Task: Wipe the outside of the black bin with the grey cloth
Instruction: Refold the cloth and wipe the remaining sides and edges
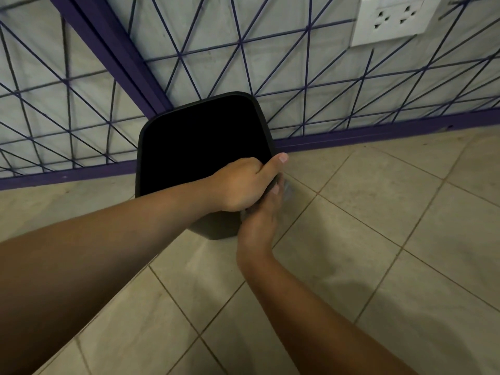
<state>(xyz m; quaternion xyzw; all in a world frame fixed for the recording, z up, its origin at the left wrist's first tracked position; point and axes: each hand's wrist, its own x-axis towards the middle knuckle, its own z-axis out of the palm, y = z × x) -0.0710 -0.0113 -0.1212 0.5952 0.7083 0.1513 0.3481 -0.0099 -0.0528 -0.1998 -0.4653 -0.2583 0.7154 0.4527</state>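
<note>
The black bin (pixel 216 228) stands on the tiled floor against a wall, seen from above with its dark opening facing me. My left hand (pixel 243 182) grips the bin's near right rim, thumb over the edge. Just below it my right hand (pixel 259 220) is pressed against the bin's right outer side. A blurred bit of the grey cloth (pixel 287 191) shows past the right hand's fingertips; most of the cloth is hidden under that hand.
Behind the bin a purple metal frame with thin crossing wires (pixel 243 52) covers a pale wall. A white double socket (pixel 392 20) sits at the upper right. Beige floor tiles (pixel 378 239) spread to the right and toward me.
</note>
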